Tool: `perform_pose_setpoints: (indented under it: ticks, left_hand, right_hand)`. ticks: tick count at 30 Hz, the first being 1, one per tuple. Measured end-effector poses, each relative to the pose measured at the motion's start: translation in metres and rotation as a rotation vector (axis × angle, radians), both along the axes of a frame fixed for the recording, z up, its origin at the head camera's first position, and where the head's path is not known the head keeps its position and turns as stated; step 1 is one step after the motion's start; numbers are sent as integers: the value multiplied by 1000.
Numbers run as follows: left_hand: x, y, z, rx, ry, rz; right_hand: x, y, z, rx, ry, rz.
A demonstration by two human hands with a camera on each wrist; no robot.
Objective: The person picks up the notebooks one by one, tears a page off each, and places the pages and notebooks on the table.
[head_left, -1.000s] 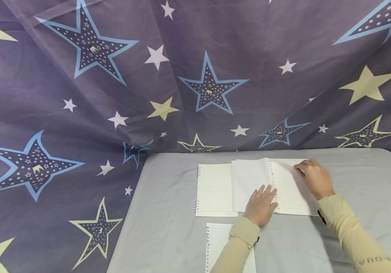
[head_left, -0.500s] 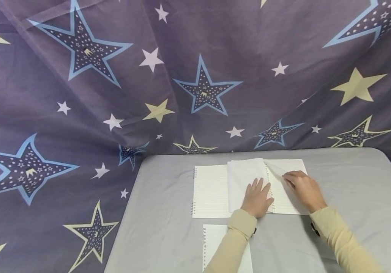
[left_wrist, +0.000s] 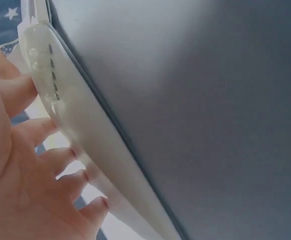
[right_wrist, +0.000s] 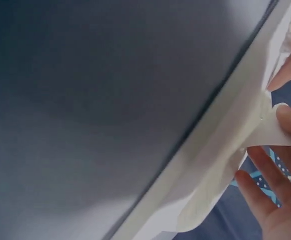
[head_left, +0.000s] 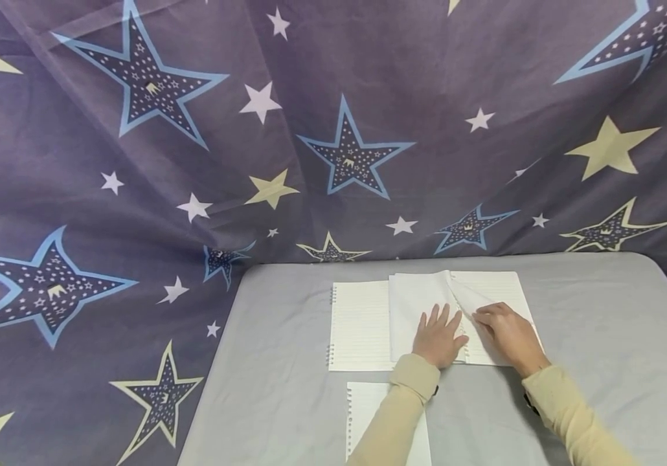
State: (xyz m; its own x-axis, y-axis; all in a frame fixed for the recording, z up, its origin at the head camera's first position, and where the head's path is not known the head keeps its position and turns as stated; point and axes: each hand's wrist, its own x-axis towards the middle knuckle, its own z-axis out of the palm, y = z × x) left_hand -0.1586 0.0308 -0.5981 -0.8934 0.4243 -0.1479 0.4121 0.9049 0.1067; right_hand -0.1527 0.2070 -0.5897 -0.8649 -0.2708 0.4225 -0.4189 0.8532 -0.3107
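Observation:
An open spiral notebook (head_left: 502, 285) with lined pages lies toward the back of the grey table. My left hand (head_left: 438, 336) rests with spread fingers on its left page, close beside the coil. My right hand (head_left: 505, 333) pinches a page (head_left: 470, 294) between thumb and fingers; that page slants up from the coil and folds across the right side. In the right wrist view, the pinched paper (right_wrist: 270, 130) shows between the thumb and fingers. The left wrist view shows the left fingers (left_wrist: 60, 160) along the notebook's edge, near the row of binding holes.
Under the open notebook's left side, another lined spiral notebook (head_left: 359, 327) sticks out. A loose sheet with torn punched holes (head_left: 362, 404) lies nearer the front, partly covered by the left sleeve. A star-patterned curtain (head_left: 345, 213) hangs behind the grey tabletop (head_left: 281, 388).
My right hand has moved left and down from the notebook's upper right toward the coil, drawing the page's corner with it. My left hand stays on the left page.

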Motion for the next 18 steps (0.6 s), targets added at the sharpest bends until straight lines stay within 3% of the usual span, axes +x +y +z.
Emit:
perform_pose_setpoints:
  ticks: [11, 18]
  left_hand:
    - [1, 2, 5, -14, -38, 8]
    - [1, 0, 5, -30, -19, -4]
  right_hand:
    - [16, 0, 4, -43, 61, 36]
    - [31, 4, 1, -74, 75, 62]
